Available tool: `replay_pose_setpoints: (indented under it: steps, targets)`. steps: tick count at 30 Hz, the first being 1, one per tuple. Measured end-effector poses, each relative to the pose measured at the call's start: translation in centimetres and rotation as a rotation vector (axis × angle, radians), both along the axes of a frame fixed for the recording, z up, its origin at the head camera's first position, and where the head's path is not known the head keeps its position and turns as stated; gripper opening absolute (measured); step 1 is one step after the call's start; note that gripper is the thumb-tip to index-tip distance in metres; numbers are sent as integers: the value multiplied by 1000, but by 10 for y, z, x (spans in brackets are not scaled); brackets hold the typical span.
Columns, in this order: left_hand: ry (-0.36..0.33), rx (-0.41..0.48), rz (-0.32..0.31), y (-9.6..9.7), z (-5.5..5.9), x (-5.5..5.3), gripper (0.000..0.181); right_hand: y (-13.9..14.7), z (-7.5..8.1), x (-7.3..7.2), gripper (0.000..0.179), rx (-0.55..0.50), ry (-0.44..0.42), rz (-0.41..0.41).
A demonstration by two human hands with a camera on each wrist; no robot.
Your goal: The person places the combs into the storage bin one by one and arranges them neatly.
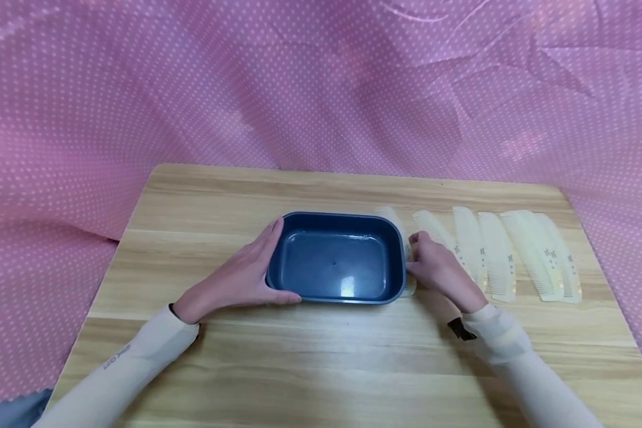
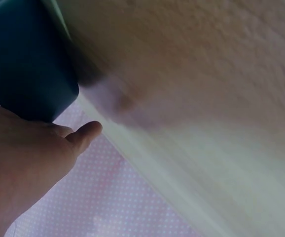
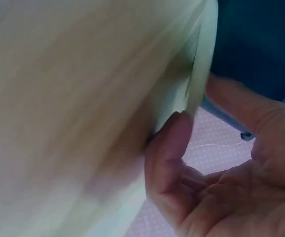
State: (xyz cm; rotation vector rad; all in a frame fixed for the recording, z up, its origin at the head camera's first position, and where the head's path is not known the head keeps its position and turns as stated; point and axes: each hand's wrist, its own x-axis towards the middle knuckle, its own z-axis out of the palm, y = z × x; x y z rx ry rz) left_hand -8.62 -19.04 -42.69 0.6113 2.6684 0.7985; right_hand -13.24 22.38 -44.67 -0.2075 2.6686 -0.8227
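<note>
A dark blue rectangular box [image 1: 334,255] sits on the wooden table, its inside bare. Against its left end rests my left hand [image 1: 246,270], fingers straight along the wall and thumb stretched past the near corner. The left wrist view shows that thumb jutting out beside the box's outer wall [image 2: 29,64]. At the box's right end my right hand [image 1: 436,261] pinches a pale comb [image 3: 206,54] between thumb and fingertips. This comb stands on edge close beside the box, partly hidden by the box and the hand.
Several more pale, translucent combs [image 1: 497,255] with printed marks lie in a row on the right part of the table [image 1: 321,368]. Pink dotted cloth [image 1: 299,89] hangs behind the table and along its sides.
</note>
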Motion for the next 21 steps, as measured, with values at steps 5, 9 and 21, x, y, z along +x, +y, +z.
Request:
replay_pose_setpoints:
  steps: [5,9,21]
  targets:
    - [-33,43,3,2,0,2,146,5,16,6,50,-150,-41,-45]
    - [-80,89,16,5,-2,7,145,20,17,7,48,-263,1,-82]
    - [-151,170,51,3,-4,3,146,11,37,16,43,-645,126,-197]
